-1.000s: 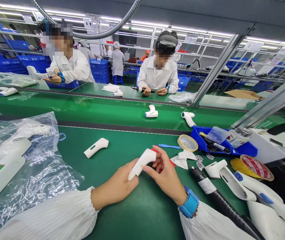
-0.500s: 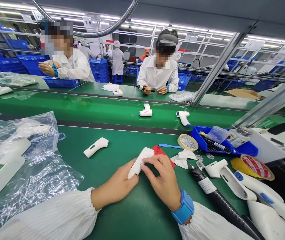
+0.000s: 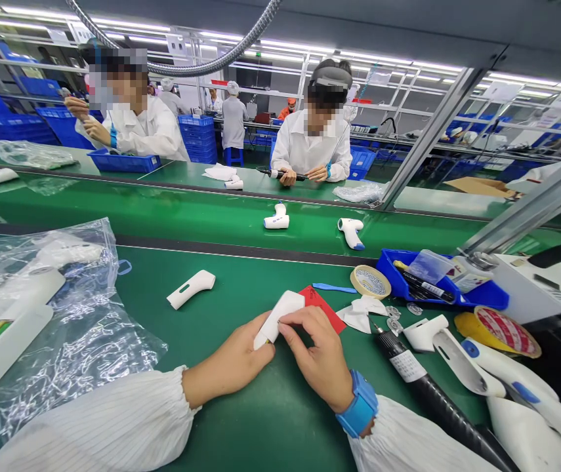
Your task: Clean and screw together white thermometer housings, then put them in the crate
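Just above the green mat, my left hand (image 3: 233, 360) holds a white plastic housing (image 3: 284, 308) by its lower end, thumb and fingers around it. My right hand (image 3: 322, 354), with a blue wrist strap, is at the housing's right side, thumb and index finger pinched together. What lies between those fingertips is too small to make out. A red card (image 3: 323, 311) lies behind the housing and the right fingers. To the left, a separate white shell with a slot (image 3: 191, 289) rests on the mat.
At left lies a clear plastic bag (image 3: 88, 341) beside white parts. On the right are a black electric screwdriver (image 3: 432, 396), a tape roll (image 3: 371, 282), a blue bin (image 3: 481, 296) and white shells. Beyond, white devices (image 3: 351, 233) sit on the green belt; two people work opposite.
The white devices on the belt have shifted left. My right thumb and index finger have closed together beside the housing. The person at far left has raised a hand.
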Motion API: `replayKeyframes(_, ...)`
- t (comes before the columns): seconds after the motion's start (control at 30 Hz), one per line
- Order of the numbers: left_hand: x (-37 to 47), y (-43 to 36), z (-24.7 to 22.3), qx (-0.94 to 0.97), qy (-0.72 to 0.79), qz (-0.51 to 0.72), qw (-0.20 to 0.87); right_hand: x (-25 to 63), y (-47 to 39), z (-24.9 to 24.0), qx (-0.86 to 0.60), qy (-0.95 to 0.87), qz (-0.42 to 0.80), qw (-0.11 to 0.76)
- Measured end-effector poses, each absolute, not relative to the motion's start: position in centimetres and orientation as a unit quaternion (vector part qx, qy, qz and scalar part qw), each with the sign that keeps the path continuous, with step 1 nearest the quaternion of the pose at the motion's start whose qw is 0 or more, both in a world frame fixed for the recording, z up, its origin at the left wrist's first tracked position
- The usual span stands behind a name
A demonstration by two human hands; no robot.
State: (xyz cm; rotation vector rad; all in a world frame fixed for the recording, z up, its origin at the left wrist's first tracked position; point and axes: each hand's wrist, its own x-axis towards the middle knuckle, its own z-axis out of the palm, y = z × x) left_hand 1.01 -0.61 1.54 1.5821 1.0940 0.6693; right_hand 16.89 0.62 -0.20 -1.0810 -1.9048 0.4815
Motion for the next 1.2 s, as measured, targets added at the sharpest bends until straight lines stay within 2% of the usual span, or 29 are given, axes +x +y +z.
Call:
replayKeyframes(0.13,0.5,-0.6,1.2,0.719,0.464,0.27,0.441,17.9,1.4,0.1,-0.486,-0.722,0.143,0.472)
replayKeyframes(0.27,-0.3,-0.6,1.1,0.797,0.479,0.199,0.31,18.6,2.2,1.0,-0.469,-0.744,0.356,0.316)
replayKeyframes(0.33,-0.6,-0.2,1.3,0.806,0.485,0.211,0.264,18.7,2.6,1.7,-0.468,-0.745,0.391,0.27)
replayKeyframes(0.4,-1.0,0.4,1.5,0.79,0.507,0.261,0.225,18.7,3.2,2.5,-0.499,-0.74,0.339,0.297)
replayKeyframes(0.5,-1.6,1.5,1.2,0.725,0.566,0.339,0.197,18.7,4.4,3.1,-0.551,-0.701,0.225,0.393)
replayKeyframes(0.6,-2.1,2.4,0.0,0.699,0.598,0.343,0.19,18.4,5.7,2.7,-0.574,-0.706,0.158,0.384)
replayKeyframes(0.67,-2.3,2.7,-1.0,0.721,0.597,0.309,0.169,18.2,6.3,2.0,-0.571,-0.729,0.16,0.341)
replayKeyframes(0.77,-2.5,3.0,-1.8,0.751,0.581,0.276,0.147,17.8,6.5,1.4,-0.569,-0.73,0.177,0.336)
replayKeyframes(1.2,-3.5,4.3,0.6,0.878,0.439,0.157,0.112,20.9,4.5,1.7,-0.574,-0.629,0.3,0.431)
